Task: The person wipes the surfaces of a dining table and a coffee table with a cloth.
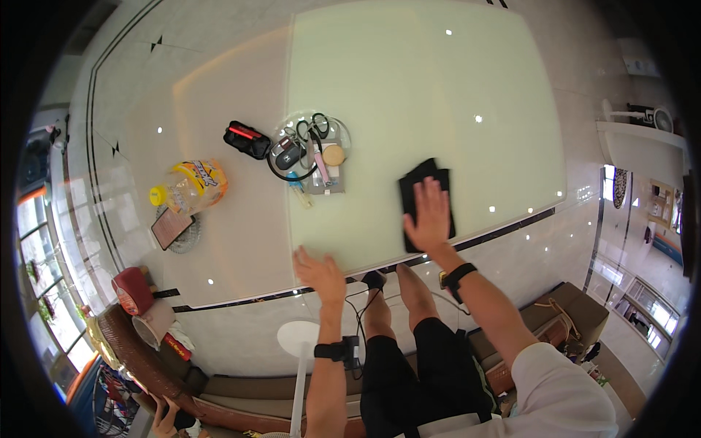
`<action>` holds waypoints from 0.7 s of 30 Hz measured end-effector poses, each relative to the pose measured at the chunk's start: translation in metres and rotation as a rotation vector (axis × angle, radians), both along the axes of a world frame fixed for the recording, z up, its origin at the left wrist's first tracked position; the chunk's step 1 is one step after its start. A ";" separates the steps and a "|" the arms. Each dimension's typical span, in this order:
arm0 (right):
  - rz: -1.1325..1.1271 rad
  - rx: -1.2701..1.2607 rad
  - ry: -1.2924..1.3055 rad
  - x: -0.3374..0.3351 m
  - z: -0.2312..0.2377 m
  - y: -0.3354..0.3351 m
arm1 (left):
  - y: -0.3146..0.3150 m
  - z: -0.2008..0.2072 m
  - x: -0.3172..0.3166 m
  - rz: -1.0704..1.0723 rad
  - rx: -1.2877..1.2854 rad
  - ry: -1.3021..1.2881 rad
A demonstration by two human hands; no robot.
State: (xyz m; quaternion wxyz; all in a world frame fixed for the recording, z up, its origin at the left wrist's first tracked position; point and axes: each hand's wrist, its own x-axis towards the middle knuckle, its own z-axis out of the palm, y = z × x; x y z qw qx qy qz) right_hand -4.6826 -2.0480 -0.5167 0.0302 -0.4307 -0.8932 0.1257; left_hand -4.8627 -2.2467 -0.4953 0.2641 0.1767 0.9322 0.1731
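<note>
Black cloth (409,193): folded, lying by the table's near edge, right of the middle; probably light, soft and limp, hard to damage.
Far corner: likely the best place to pinch, being uncovered (loose layers might slide apart).
Right hand (431,217): flat on top of the cloth, fingers slightly apart, not gripping.
Left hand (320,276): at the near edge, well left of the cloth, fingers loosely parted, seemingly holding nothing.
Pale table (409,44): bears scissors (320,125), farther left.

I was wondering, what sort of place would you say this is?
Most likely a home living room: a brown cushioned sofa stretches along one side of a glossy table, which holds a yellow-capped drink bottle.
</note>
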 end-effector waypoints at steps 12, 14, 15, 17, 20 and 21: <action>-0.328 0.236 -0.048 0.070 -0.014 0.068 | -0.055 -0.055 -0.081 0.015 -0.207 0.193; -0.296 0.200 -0.070 0.036 -0.011 0.036 | -0.058 -0.053 -0.083 0.014 -0.213 0.162; -0.226 0.182 -0.074 0.020 -0.008 0.016 | -0.056 -0.051 -0.082 0.016 -0.198 0.119; -0.139 0.084 -0.109 -0.023 -0.001 -0.031 | -0.053 -0.044 -0.084 0.020 -0.175 0.043; -0.014 -0.021 -0.040 -0.096 -0.002 -0.109 | -0.066 -0.055 -0.085 0.031 -0.119 0.256; 0.005 -0.037 -0.024 -0.112 -0.008 -0.130 | -0.066 -0.051 -0.085 0.044 -0.050 0.182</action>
